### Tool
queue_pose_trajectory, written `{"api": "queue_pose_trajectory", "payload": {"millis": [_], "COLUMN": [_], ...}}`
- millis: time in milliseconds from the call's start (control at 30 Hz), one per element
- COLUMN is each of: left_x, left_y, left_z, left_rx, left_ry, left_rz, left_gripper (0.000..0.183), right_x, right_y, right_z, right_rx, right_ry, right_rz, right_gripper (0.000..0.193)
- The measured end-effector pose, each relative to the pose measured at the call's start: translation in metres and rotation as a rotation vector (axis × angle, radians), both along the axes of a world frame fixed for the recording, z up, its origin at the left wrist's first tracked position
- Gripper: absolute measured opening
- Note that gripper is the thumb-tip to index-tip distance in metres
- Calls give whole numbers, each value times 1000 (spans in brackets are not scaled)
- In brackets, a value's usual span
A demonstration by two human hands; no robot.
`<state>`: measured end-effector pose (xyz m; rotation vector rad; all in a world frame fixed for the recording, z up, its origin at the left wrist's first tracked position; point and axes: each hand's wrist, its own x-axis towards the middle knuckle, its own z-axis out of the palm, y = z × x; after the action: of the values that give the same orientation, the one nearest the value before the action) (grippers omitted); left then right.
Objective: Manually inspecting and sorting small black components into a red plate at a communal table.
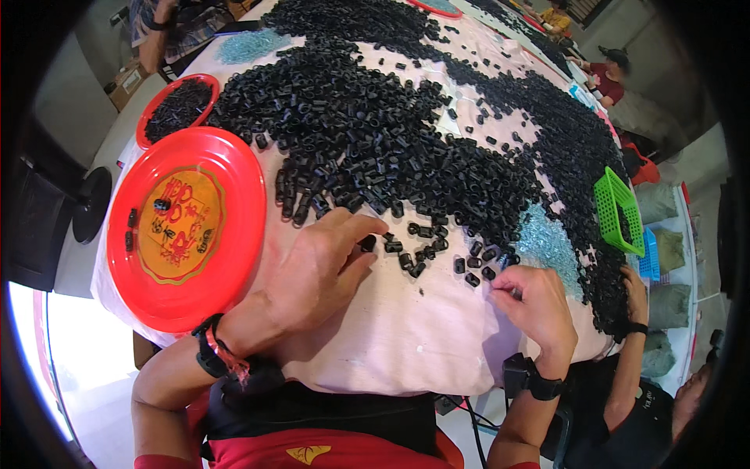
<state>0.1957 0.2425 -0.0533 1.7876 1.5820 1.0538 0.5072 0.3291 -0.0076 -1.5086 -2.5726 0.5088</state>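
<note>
My left hand (324, 270) is closed in a pinch around a small black plastic part, a dark bit of which shows between thumb and forefinger. Just right of its fingertips lie several loose black tubular parts (418, 248) on the pale pink cloth (391, 336). My right hand (539, 305) is closed too, thumb against forefinger, beside a few more black parts (473, 264). Whatever it pinches is too small or hidden to name. Right behind it spreads a heap of small clear, bluish pieces (549, 246). A large pile of black parts (351, 117) covers the table beyond both hands.
A red plate (125, 270) with a few black parts stands at the left, a red dish (144, 129) of dark pieces behind it. At the right are a green basket (608, 205) and a co-worker's hand (637, 295). Another clear heap (251, 47) lies far left.
</note>
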Motion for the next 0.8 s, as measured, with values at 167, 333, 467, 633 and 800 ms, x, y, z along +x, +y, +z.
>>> {"api": "queue_pose_trajectory", "payload": {"millis": [167,333,467,633,800], "left_x": [2,-1,1,-2,-6], "left_y": [3,3,4,5,6], "left_z": [-10,-1,14,4,6], "left_rx": [-18,-370,-557,-523,-559], "left_ry": [-167,-729,-1098,-1346,-1362], "left_rz": [-31,-90,-29,-43,-10], "left_gripper": [36,36,36,31,30], "right_x": [-5,-66,-112,-132,-134], "right_y": [4,6,21,20,13], "right_z": [-2,20,4,-19,-27], "right_rx": [61,-57,-188,-263,-314], "right_ry": [81,405,712,755,992], "right_rz": [71,96,290,265,246], "right_gripper": [8,8,7,8,10]}}
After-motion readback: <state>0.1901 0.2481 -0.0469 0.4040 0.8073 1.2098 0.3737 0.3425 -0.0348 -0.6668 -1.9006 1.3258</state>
